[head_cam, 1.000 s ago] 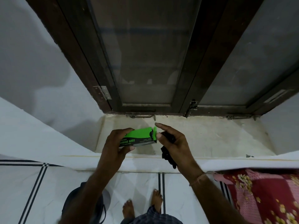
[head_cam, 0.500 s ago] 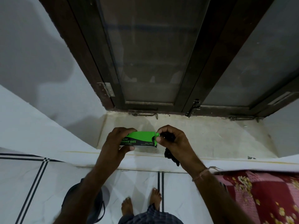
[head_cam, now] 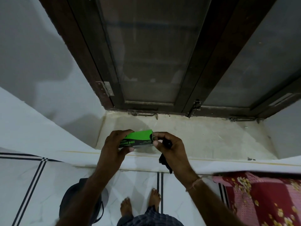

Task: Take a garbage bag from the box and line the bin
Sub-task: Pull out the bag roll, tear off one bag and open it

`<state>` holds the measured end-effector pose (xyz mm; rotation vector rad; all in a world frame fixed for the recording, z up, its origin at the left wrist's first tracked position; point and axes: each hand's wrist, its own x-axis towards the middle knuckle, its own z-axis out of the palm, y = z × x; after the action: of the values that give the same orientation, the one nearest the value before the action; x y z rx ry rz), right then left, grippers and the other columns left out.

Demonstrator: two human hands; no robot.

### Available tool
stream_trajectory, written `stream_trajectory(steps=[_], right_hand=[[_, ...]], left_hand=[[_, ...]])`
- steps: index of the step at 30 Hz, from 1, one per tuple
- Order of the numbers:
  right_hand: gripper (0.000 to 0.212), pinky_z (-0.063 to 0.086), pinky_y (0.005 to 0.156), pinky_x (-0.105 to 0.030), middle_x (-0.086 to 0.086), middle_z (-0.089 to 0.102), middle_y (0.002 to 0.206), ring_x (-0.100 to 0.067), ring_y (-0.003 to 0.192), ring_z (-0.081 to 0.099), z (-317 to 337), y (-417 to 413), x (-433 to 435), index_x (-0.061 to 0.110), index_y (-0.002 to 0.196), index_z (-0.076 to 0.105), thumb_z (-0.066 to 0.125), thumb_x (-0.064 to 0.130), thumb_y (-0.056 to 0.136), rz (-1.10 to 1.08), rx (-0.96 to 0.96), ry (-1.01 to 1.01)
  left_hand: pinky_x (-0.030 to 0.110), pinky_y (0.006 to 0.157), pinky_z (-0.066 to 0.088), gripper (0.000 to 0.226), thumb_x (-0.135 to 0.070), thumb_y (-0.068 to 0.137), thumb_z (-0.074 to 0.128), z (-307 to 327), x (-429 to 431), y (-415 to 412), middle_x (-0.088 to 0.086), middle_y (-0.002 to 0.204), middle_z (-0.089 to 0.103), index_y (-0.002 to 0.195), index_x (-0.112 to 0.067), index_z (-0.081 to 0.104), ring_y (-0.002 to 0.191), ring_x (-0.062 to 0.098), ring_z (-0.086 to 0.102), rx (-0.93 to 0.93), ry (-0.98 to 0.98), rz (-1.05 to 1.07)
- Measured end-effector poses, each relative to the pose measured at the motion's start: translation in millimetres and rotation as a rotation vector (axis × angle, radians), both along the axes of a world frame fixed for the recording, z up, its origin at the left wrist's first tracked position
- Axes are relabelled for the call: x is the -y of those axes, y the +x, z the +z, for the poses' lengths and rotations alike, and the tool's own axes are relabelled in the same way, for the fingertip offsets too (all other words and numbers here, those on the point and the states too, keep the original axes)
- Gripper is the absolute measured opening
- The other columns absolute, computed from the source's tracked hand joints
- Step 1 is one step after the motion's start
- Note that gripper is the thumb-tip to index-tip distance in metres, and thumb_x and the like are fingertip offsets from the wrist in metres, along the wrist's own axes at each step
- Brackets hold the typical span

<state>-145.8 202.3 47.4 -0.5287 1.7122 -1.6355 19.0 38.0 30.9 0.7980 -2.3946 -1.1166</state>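
A green and black garbage bag box (head_cam: 140, 138) is held level over the stone window sill (head_cam: 203, 139). My left hand (head_cam: 116, 144) grips its left end. My right hand (head_cam: 169, 147) presses thumb and forefinger against the box's right end flap, which lies flat. A folded black garbage bag (head_cam: 165, 159) is tucked in the same right hand and hangs below the palm. The dark round bin (head_cam: 70, 201) stands on the floor at lower left, partly hidden behind my left forearm.
A dark wooden window frame (head_cam: 193, 88) with frosted panes rises behind the sill. White tiled floor (head_cam: 32, 185) with black stripes lies below, with my bare feet (head_cam: 140, 204) on it. A red floral bedcover (head_cam: 263, 196) fills the lower right.
The box's right end flap, standing open a second ago, has been pushed flat by my right fingers. Both hands stayed over the sill.
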Motion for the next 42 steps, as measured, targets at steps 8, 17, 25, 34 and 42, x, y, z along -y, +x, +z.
stream_trajectory(steps=[8,17,25,34,42], right_hand=[[0.037,0.063,0.072,-0.046,-0.003,0.079,0.101,-0.033,0.072,0.072,-37,2,33,0.038,0.111,0.073,0.080,0.045,0.075,-0.075,-0.062,0.189],[0.027,0.064,0.065,-0.037,-0.010,0.077,0.094,-0.023,0.067,0.071,-48,-7,41,0.026,0.113,0.072,0.078,0.034,0.088,-0.039,-0.045,0.309],[0.065,0.060,0.069,-0.041,-0.011,0.078,0.110,-0.028,0.079,0.074,-3,61,17,0.015,0.118,0.070,0.037,0.066,0.096,0.075,0.291,0.117],[0.054,0.061,0.087,-0.038,-0.013,0.073,0.120,-0.025,0.101,0.073,11,192,32,0.016,0.119,0.071,0.043,0.059,0.101,0.193,0.197,0.159],[0.025,0.053,0.065,-0.046,-0.035,0.070,0.098,-0.035,0.079,0.067,-5,378,38,-0.003,0.107,0.071,0.069,0.021,0.098,0.093,0.058,0.176]], left_hand=[[0.010,0.083,0.047,0.061,-0.002,0.080,0.081,-18,9,-22,0.007,0.136,0.055,0.137,-0.018,0.064,0.112,0.018,0.062,0.147,-0.129,0.086],[0.054,0.108,0.047,0.076,-0.015,0.079,0.085,-31,19,-23,0.017,0.156,0.044,0.148,-0.020,0.054,0.145,0.036,0.039,0.321,-0.274,0.113],[0.038,0.082,0.061,0.039,-0.057,0.092,0.059,22,-64,15,0.000,0.107,0.072,0.111,-0.023,0.063,0.099,0.018,0.072,0.024,0.762,0.206],[0.030,0.058,0.054,0.030,-0.030,0.102,0.061,14,-59,142,0.011,0.077,0.078,0.104,-0.003,0.072,0.068,0.027,0.074,-0.112,0.951,0.263],[0.060,0.107,0.048,0.041,-0.027,0.107,0.051,-1,-25,343,0.036,0.129,0.064,0.128,0.007,0.061,0.113,0.040,0.067,-0.338,1.257,0.575]])
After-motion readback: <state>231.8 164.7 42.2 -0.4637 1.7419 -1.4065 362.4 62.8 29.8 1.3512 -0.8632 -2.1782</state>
